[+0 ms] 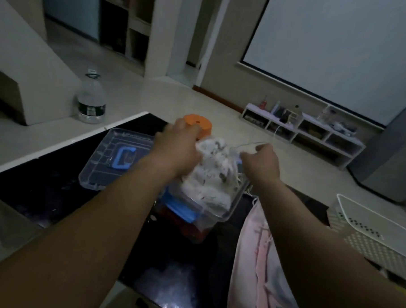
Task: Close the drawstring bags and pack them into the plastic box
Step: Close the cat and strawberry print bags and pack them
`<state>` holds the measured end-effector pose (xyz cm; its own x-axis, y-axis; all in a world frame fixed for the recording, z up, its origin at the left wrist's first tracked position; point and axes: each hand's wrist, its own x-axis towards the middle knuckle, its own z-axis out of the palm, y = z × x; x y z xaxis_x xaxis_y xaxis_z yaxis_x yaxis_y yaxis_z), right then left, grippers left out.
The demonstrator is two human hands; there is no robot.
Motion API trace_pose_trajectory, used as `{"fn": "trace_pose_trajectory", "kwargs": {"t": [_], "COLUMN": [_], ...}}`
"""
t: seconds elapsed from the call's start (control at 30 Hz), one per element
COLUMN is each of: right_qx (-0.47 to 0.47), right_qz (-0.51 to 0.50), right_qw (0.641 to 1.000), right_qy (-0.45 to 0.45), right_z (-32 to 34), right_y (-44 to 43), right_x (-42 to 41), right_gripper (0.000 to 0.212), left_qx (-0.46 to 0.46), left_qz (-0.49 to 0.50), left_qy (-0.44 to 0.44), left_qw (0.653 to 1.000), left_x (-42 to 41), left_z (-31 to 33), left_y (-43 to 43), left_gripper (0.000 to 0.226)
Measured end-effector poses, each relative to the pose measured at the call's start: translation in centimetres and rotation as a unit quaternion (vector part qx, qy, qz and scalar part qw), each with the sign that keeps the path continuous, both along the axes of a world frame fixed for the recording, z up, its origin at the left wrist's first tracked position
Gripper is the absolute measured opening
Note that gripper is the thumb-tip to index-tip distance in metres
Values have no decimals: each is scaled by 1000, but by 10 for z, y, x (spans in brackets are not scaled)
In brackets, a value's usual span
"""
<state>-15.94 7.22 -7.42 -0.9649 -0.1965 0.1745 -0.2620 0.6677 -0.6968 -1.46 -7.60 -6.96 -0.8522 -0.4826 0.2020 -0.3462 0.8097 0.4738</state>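
A white patterned drawstring bag (214, 163) is held above a pile of similar white bags in the clear plastic box (225, 214) on the dark table. My left hand (176, 148) grips the bag's left side near its mouth. At the bag's right, my right hand (262, 161) pinches a thin drawstring that runs out to the right. Blue clips show on the box's near side. The box's clear lid (114, 158), with a blue handle, lies flat to the left of the box.
A pink cloth (258, 256) hangs over the table's near right. A white perforated basket (375, 233) stands at the right. An orange round stool (197, 125) is behind the box. A large water bottle (91, 97) stands on the floor at left, and a low white shelf (303, 129) at the far right.
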Motion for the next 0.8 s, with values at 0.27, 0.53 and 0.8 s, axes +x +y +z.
{"fn": "trace_pose_trajectory", "kwargs": {"t": [0.27,0.53,0.8], "right_qx": [458,443,355], "right_qz": [167,249,163], "right_qw": [873,855,919], "right_qy": [-15,-104,54], "right_z": [-36,-62,-36], "right_y": [-74,-70,-59], "right_x": [8,-13,21], "right_gripper": [43,46,50], "left_qx": [73,50,50], "left_qz": [-122,-119,-122], "left_qy": [-224,-261,-233], "left_qw": [964,957,963], "left_x": [-15,-23,-11], "left_z": [-22,-31,-19], "left_y": [23,22,28], "left_gripper": [31,36,23]}}
